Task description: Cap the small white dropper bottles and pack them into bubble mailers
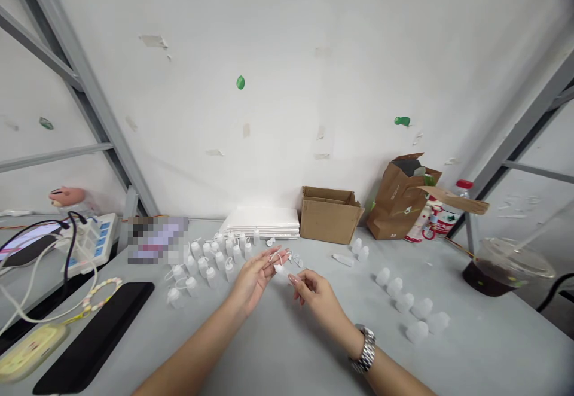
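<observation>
My left hand (253, 279) and my right hand (314, 291) meet over the grey table (287, 348). Between them is a small white plastic dropper bottle (280, 269) with a thin looped cap strap. My left fingers hold the strap end, while my right fingertips pinch the bottle's tip. Several matching bottles (210, 258) stand to the left of my hands. A lone bottle (343, 259) lies on its side to the right. Several frosted bottle pieces (403, 302) stand farther right.
Against the wall stand a stack of white sheets (262, 222), a cardboard box (329, 216) and a brown paper bag (399, 201). A lidded cup of dark drink (488, 270) sits at right. Cables, a power strip (92, 243) and a black pad (94, 336) lie at left.
</observation>
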`<control>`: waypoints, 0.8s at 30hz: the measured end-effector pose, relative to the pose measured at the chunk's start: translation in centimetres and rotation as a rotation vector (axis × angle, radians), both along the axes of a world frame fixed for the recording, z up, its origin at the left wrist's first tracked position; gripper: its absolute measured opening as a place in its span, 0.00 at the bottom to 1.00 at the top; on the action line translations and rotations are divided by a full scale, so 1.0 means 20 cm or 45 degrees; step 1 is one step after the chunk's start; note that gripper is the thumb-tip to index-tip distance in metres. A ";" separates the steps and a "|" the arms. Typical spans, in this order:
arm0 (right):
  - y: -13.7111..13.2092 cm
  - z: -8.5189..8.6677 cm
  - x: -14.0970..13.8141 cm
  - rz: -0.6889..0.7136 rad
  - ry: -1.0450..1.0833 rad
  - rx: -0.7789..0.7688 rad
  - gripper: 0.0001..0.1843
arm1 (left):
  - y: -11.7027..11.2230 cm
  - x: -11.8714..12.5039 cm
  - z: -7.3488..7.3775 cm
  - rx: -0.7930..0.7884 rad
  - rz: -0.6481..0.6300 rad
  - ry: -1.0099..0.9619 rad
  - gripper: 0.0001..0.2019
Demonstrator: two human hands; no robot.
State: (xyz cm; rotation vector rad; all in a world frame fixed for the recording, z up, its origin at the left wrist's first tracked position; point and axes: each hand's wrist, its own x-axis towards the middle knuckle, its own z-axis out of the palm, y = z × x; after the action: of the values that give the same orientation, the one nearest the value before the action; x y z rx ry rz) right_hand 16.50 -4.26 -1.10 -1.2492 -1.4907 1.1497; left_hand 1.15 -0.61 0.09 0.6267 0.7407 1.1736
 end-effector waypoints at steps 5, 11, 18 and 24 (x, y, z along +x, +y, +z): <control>0.00 0.00 0.00 -0.005 0.000 -0.010 0.21 | 0.00 0.00 0.00 0.027 0.003 0.007 0.09; 0.00 0.01 0.00 -0.006 0.004 -0.024 0.21 | -0.02 0.01 0.02 0.018 0.032 0.020 0.09; 0.00 0.00 0.00 -0.013 0.002 -0.034 0.21 | -0.02 0.02 0.02 0.042 0.039 0.039 0.08; 0.00 0.00 0.00 -0.015 0.008 -0.039 0.22 | -0.02 0.02 0.02 0.034 0.056 0.044 0.07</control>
State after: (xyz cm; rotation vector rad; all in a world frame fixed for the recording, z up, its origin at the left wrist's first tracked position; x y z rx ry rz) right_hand 16.42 -4.32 -1.16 -1.2719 -1.4645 1.1715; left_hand 1.61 -0.94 0.41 0.6572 0.7721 1.2177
